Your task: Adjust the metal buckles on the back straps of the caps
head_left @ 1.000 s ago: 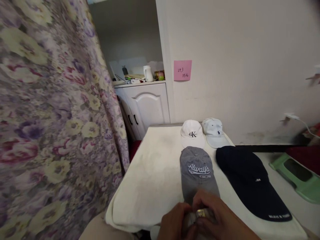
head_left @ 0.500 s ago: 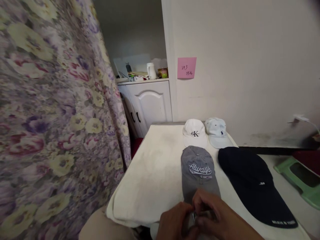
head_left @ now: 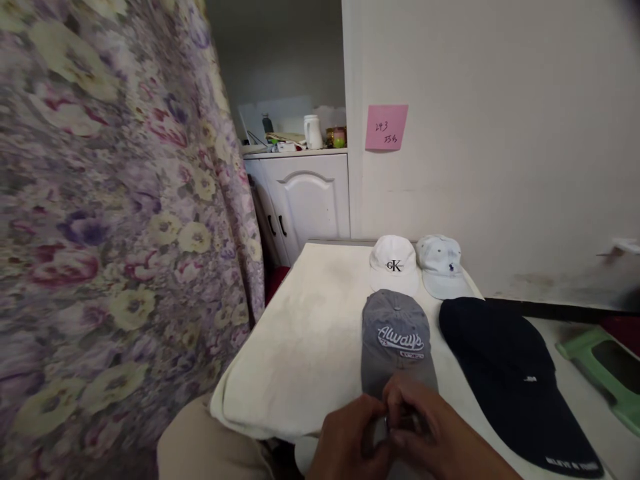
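Note:
My left hand and my right hand meet at the front edge of the table, fingers closed in a pinch. Between them shows a small shiny metal piece, perhaps a buckle, with greyish cloth around it; the rest is hidden by my fingers. A pale rounded edge sticks out left of my left hand. Just beyond my hands lies a grey cap with "Always" lettering, its brim partly covered by them. To the right is a navy cap with a long brim.
A white cap and a light blue cap sit at the table's back right. Cream cloth covers the table. A floral curtain hangs at left, a white cabinet stands behind, and a green stool is at right.
My view has turned slightly left, so the scene sits further right. My hands stay together at the metal piece, with only small finger shifts. The caps have not moved on the table.

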Available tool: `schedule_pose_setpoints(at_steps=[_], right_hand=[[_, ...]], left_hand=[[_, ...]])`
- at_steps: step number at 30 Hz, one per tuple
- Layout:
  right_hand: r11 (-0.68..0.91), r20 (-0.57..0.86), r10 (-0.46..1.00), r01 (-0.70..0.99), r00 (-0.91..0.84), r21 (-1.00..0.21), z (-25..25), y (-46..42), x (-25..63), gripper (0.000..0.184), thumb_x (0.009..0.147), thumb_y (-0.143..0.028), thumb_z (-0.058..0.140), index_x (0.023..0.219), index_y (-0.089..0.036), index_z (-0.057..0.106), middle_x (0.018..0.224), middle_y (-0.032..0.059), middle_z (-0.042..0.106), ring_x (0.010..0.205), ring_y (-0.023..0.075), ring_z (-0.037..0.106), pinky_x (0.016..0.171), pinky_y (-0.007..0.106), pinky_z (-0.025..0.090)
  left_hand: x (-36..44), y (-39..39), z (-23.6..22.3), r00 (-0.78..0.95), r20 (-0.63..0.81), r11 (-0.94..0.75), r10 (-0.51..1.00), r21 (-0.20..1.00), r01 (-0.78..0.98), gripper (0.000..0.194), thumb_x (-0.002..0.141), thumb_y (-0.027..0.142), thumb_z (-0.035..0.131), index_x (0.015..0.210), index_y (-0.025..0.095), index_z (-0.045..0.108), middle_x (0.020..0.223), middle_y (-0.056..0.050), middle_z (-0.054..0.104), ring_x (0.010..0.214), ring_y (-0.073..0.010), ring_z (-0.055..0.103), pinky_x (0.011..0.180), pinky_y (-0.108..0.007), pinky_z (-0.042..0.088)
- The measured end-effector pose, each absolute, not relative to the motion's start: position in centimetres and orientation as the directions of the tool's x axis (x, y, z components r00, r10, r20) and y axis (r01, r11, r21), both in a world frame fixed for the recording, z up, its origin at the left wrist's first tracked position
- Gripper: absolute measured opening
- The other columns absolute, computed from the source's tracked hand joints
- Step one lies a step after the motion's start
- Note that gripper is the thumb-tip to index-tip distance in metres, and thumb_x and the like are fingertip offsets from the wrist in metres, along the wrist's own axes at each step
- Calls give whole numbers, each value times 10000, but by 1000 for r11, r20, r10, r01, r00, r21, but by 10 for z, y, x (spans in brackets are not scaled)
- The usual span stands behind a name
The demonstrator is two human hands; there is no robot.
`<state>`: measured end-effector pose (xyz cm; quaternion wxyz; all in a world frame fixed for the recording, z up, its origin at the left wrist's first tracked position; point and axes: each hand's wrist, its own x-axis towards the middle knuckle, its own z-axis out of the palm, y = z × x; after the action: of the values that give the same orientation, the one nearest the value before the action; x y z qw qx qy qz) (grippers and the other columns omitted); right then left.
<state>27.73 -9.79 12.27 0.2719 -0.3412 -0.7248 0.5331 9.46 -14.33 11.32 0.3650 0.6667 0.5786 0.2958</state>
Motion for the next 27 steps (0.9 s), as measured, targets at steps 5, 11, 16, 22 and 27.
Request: schedule_pose_setpoints(at_steps=[5, 11, 16, 22, 27], right_hand=[[244, 105, 773, 140, -626, -960, 118, -97, 280, 121, 882, -131, 509, 901, -250, 524, 919, -8, 569, 881, 202, 564, 793, 338, 442], [294, 71, 769, 253, -635, -922, 124, -100, 280, 235, 779, -24, 539, 848, -246, 509, 957, -8, 578, 884, 187, 591, 785, 316, 456], [237, 42, 769, 223, -637, -946, 126, -99, 284, 180, 823, -73, 542, 856, -248, 520, 967, 0, 603, 894, 197, 582, 784, 320, 452], [169, 39, 788, 156, -615, -973, 123, -97, 285, 81, 873, -164, 545, 876, -238, 579, 911, 5, 599, 898, 219, 584, 807, 352, 445], [162, -7, 783, 214, -623, -963, 124, -95, 289, 169, 773, -83, 599, 814, -238, 550, 921, -9, 591, 885, 202, 573, 754, 322, 435]], left_hand=[[96, -142, 118, 119, -48, -28, 992, 824, 566, 202, 751, 157, 651, 940, 201, 709, 865, -18, 744, 796, -206, 650, 715, -284, 445], [99, -142, 120, 121, -85, -2, 989, 812, 583, 184, 743, 146, 651, 907, 195, 718, 820, -4, 706, 749, -186, 593, 707, -286, 410], [96, -141, 120, 67, -129, 79, 989, 863, 498, 144, 706, 163, 689, 845, 202, 684, 769, 24, 639, 773, -180, 548, 691, -273, 375], [96, -137, 124, 109, -169, 140, 980, 962, 235, 186, 663, 157, 679, 834, 176, 607, 746, 22, 609, 728, -167, 532, 632, -274, 355], [101, -139, 128, 106, -171, 139, 980, 957, 255, 249, 624, 86, 664, 846, 192, 624, 796, 19, 642, 791, -174, 554, 685, -273, 383]])
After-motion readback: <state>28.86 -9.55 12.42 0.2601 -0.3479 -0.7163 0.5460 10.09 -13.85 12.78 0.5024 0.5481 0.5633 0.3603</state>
